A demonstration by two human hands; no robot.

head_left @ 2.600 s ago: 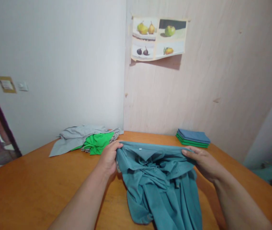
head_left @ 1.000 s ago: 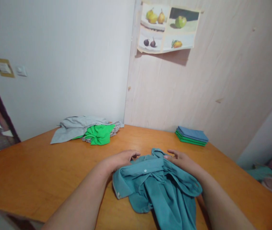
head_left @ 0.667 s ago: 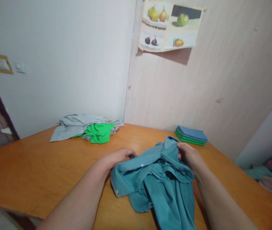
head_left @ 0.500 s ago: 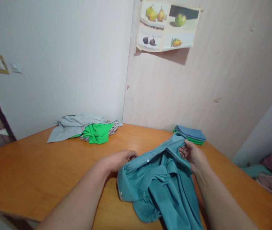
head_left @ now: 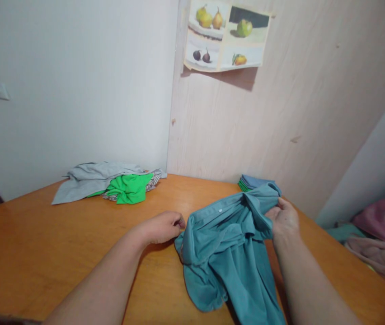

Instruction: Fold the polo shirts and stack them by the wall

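A teal collared shirt [head_left: 228, 253] lies bunched on the orange wooden table [head_left: 43, 243], its lower part hanging over the near edge. My right hand [head_left: 284, 219] grips the shirt's shoulder area at its far right and holds it lifted a little. My left hand [head_left: 161, 227] rests on the table at the shirt's left edge, fingers curled and pinching the collar end.
A loose heap of grey and bright green clothes [head_left: 111, 185] lies at the table's far left by the wall. A folded blue and green stack [head_left: 251, 182] sits behind the shirt near the wooden panel. Pink and teal fabric [head_left: 378, 234] lies off to the right.
Both hands laid the shirt down and came together at the collar. Then my right hand took hold of the right side and drew it up and to the right, and the view turned right.
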